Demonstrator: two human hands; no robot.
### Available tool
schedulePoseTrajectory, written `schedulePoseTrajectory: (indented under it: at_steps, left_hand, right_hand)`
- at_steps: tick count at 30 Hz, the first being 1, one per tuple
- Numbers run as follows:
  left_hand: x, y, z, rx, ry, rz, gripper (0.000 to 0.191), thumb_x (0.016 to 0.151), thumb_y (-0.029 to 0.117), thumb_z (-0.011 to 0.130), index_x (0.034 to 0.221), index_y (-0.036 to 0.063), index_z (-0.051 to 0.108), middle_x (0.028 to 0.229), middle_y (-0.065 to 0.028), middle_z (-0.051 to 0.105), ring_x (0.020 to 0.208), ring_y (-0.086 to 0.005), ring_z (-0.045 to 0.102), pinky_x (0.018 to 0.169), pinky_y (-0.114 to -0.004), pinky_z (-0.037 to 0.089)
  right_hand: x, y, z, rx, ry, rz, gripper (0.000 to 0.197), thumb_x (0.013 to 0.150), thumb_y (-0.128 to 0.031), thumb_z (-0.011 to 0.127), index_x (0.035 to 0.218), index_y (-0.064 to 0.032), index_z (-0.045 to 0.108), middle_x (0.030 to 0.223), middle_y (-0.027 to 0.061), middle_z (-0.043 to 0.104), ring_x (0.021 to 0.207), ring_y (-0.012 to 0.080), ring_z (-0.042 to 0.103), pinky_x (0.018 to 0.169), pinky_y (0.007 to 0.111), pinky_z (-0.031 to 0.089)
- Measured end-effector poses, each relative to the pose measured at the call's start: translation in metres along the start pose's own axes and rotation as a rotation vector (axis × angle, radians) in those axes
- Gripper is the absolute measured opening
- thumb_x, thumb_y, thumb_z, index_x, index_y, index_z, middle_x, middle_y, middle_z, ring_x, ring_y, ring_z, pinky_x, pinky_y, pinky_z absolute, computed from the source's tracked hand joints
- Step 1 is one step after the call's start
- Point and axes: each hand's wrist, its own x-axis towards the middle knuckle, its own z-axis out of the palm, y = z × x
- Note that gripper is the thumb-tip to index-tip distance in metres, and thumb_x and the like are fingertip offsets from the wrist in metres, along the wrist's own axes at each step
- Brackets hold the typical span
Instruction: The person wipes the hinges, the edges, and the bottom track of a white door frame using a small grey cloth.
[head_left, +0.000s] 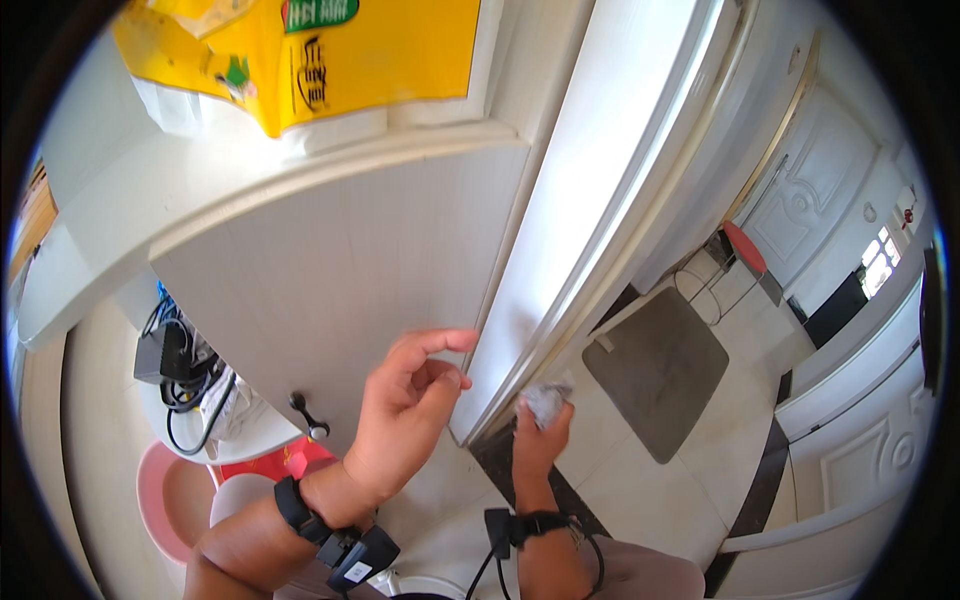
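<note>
My right hand (541, 439) grips a crumpled grey cloth (546, 401) low beside the white door frame (577, 217). To its left, my left hand (412, 397) is raised in front of a pale cabinet door (352, 262), its fingers curled loosely with nothing seen between them. The index fingertip lies close to the door's right edge; whether it touches cannot be told. A dark handle (307, 416) sits low on that cabinet door. Both wrists wear black straps with small devices.
Above the cabinet door lies a yellow printed bag (382, 52). Black cables and an adapter (161, 352) rest on a white shelf at left, over a pink basin (154, 502). A grey mat (660, 371) and a red-seated stool (745, 246) stand beyond the doorway.
</note>
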Motion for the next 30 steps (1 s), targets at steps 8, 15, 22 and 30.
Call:
schedulePoseTrajectory:
  at_steps: [8,15,22,30]
  left_hand:
    - [0.008,-0.005,0.0,-0.038,0.01,0.024,0.032,0.088,-0.003,0.047,0.119,0.0026,0.054,0.107,-0.0017,0.057,0.086,-0.0101,0.056,0.082,-0.027,0.046]
    - [0.011,0.006,0.004,-0.1,0.004,0.058,0.031,0.088,-0.003,0.047,0.117,0.004,0.056,0.108,-0.0022,0.058,0.087,-0.0101,0.056,0.082,-0.026,0.046]
    - [0.012,0.011,-0.002,-0.137,0.018,0.119,0.029,0.088,-0.004,0.046,0.114,0.0035,0.057,0.107,-0.0023,0.058,0.085,-0.0096,0.057,0.079,-0.025,0.047]
    - [0.008,0.012,-0.004,-0.143,0.025,0.138,0.028,0.088,-0.004,0.047,0.112,0.0033,0.058,0.102,-0.0012,0.058,0.084,-0.0094,0.057,0.078,-0.025,0.047]
  right_hand:
    - [0.049,-0.198,-0.01,0.321,0.206,-0.562,0.045,0.077,-0.006,0.075,0.11,0.0016,0.046,0.097,0.0104,0.062,0.086,0.0141,0.06,0.08,0.029,0.05]
    - [0.101,-0.268,0.008,0.229,0.226,-0.736,0.042,0.076,-0.015,0.078,0.104,-0.0007,0.049,0.092,0.0108,0.063,0.081,0.0165,0.06,0.074,0.03,0.049]
    - [0.059,-0.175,-0.006,-0.016,0.059,-0.516,0.04,0.075,-0.018,0.077,0.1,-0.0041,0.049,0.089,0.0082,0.06,0.08,0.0148,0.056,0.074,0.031,0.048]
    - [0.099,-0.333,-0.016,0.203,0.185,-0.811,0.045,0.076,-0.023,0.078,0.104,-0.001,0.051,0.099,0.0113,0.06,0.089,0.0174,0.059,0.079,0.032,0.048]
